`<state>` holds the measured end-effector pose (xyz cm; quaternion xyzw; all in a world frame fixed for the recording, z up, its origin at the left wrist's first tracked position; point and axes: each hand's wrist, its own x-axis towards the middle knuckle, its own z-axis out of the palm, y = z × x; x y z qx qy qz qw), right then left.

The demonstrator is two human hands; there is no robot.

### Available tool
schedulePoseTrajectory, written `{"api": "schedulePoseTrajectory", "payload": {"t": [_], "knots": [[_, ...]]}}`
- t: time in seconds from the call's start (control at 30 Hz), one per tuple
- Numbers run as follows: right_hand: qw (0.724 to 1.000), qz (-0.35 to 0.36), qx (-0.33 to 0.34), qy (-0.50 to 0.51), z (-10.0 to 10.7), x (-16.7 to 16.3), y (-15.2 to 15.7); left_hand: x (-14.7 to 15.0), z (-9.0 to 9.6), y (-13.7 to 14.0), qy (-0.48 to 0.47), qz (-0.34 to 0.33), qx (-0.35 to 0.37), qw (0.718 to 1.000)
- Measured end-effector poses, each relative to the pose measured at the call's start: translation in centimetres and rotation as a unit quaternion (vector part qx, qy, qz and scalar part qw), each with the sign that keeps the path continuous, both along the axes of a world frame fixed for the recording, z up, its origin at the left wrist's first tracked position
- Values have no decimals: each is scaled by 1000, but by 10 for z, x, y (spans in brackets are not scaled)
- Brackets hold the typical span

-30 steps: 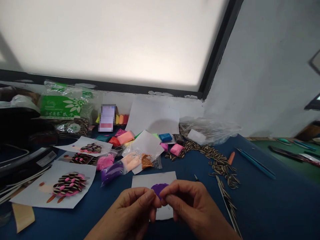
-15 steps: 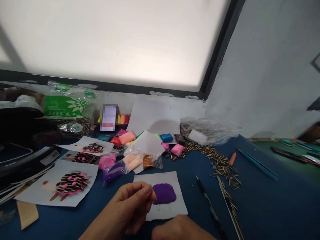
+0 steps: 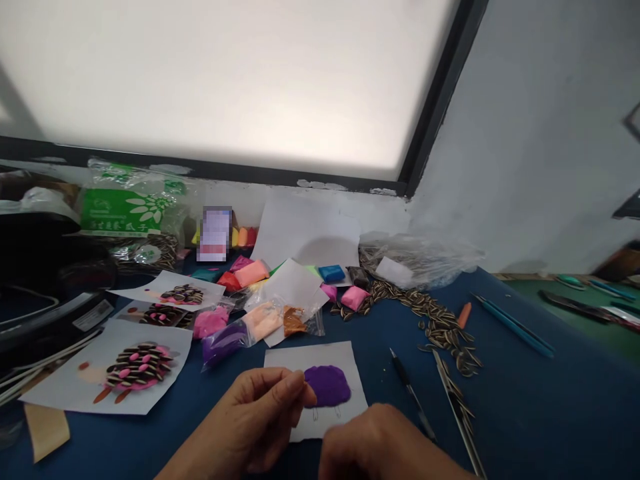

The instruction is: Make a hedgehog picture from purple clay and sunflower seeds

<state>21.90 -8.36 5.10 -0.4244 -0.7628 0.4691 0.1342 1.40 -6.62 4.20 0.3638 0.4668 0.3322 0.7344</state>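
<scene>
Touching clay's [image 3: 327, 387] edge, perhaps: left fingers [image 3: 294, 385]

Characters "瓜子" on green seed bag [image 3: 117, 217], other lettering illegible

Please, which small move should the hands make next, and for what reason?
Probably, the left hand should shift slightly aside. Its pinched fingers overlap the left edge of the purple piece on the paper in this view, so moving away would let that edge be checked.
</scene>
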Motion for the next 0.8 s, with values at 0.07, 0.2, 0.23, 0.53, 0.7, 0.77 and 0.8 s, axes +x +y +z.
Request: {"api": "schedulePoseTrajectory", "payload": {"t": [0.07, 0.2, 0.23, 0.53, 0.7, 0.77, 0.8], "knots": [[995, -99, 14, -5, 16, -4, 0, 1, -3, -1, 1, -14, 20, 1000], [979, -150, 95, 101, 27, -13, 3, 2, -7, 0, 34, -66, 73, 995], [977, -152, 104, 112, 25, -14, 3, 3, -7, 0, 45, -78, 81, 993], [967, -166, 140, 131, 11, -14, 3, 6, -6, -1, 3, -76, 66, 995], [971, -158, 109, 143, 12, -14, 4, 2, -6, 4, -11, -91, 60, 994], [970, -160, 109, 145, 11, -14, 5, 2, -2, 4, 18, -116, 51, 992], [969, -163, 121, 144, 10, -14, 5, 1, -1, 4, 39, -121, 64, 990]]}}
